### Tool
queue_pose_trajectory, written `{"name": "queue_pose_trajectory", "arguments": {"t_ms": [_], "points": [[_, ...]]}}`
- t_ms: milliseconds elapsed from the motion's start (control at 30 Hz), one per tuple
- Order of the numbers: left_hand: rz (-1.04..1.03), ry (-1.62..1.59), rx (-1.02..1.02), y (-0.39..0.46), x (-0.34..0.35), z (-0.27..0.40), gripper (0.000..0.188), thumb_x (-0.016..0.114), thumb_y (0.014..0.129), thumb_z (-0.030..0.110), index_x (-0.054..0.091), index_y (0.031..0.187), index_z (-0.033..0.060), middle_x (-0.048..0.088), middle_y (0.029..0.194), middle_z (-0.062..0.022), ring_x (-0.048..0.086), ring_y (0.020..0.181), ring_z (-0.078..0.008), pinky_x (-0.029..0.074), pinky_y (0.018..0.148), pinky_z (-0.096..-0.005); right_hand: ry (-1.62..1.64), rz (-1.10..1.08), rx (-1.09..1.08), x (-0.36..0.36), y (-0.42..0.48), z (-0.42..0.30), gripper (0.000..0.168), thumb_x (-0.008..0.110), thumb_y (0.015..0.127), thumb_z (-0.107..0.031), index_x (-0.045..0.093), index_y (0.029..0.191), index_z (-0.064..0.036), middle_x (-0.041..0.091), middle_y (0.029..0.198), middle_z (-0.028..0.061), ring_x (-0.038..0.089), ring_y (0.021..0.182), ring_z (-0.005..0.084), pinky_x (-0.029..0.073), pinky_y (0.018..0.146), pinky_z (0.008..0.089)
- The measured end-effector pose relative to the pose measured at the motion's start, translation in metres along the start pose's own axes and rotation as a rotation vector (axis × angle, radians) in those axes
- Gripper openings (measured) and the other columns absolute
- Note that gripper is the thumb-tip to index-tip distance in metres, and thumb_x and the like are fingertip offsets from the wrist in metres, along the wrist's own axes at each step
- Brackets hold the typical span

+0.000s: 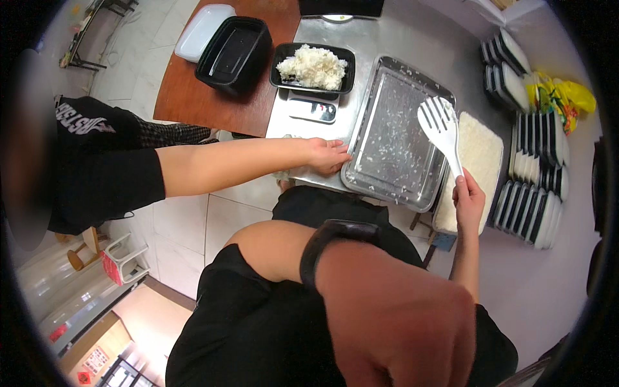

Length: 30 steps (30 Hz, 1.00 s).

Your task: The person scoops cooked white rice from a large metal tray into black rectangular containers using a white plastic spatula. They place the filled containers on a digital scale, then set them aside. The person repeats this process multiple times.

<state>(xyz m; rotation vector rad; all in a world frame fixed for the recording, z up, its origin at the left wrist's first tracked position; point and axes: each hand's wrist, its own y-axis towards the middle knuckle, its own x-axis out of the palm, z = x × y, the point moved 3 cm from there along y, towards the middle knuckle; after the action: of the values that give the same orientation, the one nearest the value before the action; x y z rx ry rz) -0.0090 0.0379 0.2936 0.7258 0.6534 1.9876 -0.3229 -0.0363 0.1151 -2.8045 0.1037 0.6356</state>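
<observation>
My right hand (468, 200) grips the handle of a white slotted spatula (441, 126). The spatula's slotted head is above the right side of a metal tray (399, 130) with rice grains stuck to it. Beneath and beside my right hand lies a long pan filled with white rice (478, 159). My left hand (401, 309) is raised close to the camera, blurred, with a dark band on the wrist; its fingers are mostly hidden. Left of the tray, a black plastic container of cooked rice (316, 67) rests on a digital scale (314, 110).
A co-worker's hand (329, 154) reaches in from the left to the tray's near left edge. A black container (234, 53) and translucent lids (205, 31) are on the brown wooden tabletop (217, 106). Black-and-white stacks (529, 213) and a yellow plastic bag (556, 94) line the right wall.
</observation>
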Motion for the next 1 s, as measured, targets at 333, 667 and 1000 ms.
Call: {"name": "queue_pose_trajectory", "arguments": {"t_ms": [333, 667, 1000], "points": [[-0.123, -0.199, 0.071, 0.035, 0.023, -0.031, 0.025, 0.077, 0.097, 0.023, 0.070, 0.080, 0.0064, 0.068, 0.075, -0.0086, 0.067, 0.069, -0.0279, 0.050, 0.060, -0.0381, 0.437, 0.056, 0.133, -0.038, -0.032, -0.010, 0.044, 0.055, 0.110, -0.019, 0.057, 0.146, 0.006, 0.049, 0.064, -0.0028, 0.035, 0.049, 0.0040, 0.026, 0.045, 0.0200], [0.121, -0.109, -0.228, 0.043, 0.034, -0.083, 0.038, 0.066, 0.105, 0.024, 0.063, 0.074, 0.0030, 0.060, 0.068, -0.0085, 0.061, 0.062, -0.0289, 0.046, 0.056, -0.0378, 1.154, 0.030, 0.089, -0.069, -0.039, 0.013, 0.041, 0.039, 0.116, -0.034, 0.056, 0.141, -0.005, 0.038, 0.058, -0.0061, 0.026, 0.040, 0.0046, 0.021, 0.042, 0.0233], [0.946, -0.072, -1.065, -0.080, -0.020, -0.291, 0.055, 0.040, 0.116, 0.042, 0.050, 0.150, 0.0008, 0.067, 0.111, -0.0102, 0.067, 0.099, -0.0207, 0.058, 0.087, -0.0383, 1.132, 0.242, 0.074, -0.142, -0.057, 0.062, 0.037, 0.042, 0.116, -0.035, 0.058, 0.134, -0.007, 0.044, 0.065, -0.0022, 0.037, 0.049, 0.0089, 0.030, 0.050, 0.0257]]}}
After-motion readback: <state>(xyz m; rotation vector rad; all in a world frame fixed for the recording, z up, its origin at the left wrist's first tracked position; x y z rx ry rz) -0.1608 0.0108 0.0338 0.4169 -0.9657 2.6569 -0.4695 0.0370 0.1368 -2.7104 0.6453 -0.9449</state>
